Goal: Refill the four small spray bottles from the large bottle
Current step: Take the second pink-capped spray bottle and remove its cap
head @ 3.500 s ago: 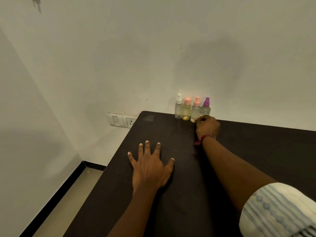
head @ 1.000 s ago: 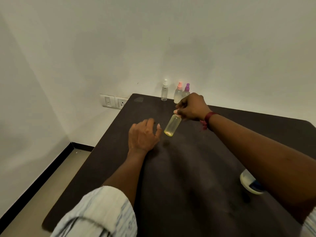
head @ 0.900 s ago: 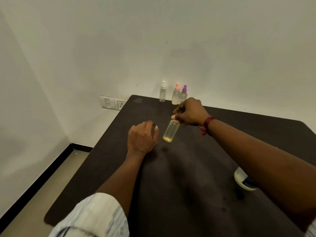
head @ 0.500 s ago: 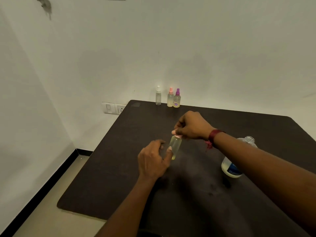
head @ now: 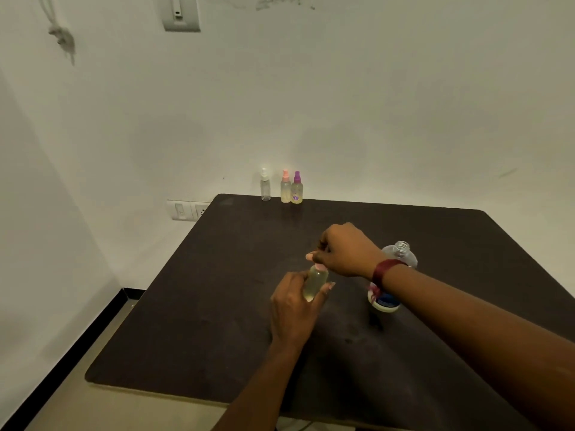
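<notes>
— How do the fingers lie?
— On our left hand (head: 294, 309) they curl round the body of a small spray bottle (head: 315, 283), thumb on its right side. The bottle leans a little; we cannot tell whether its base touches the table (head: 202, 306).
— And the other hand?
— Our right hand (head: 345, 250) sits directly above, fingers (head: 315, 257) bunched tight, pinching the pink cap (head: 320, 267).
— What is hidden?
— Most of that cap, under the fingers. Right of them stands the large bottle (head: 403, 251), neck open, its middle behind our wrist and a red wristband (head: 381, 272). Well beyond the fingers, by the wall, stand a white-topped bottle (head: 265, 188), a pink-topped bottle (head: 285, 190) and a purple-topped bottle (head: 296, 191), the last two touching. Their fill is hard to make out.
</notes>
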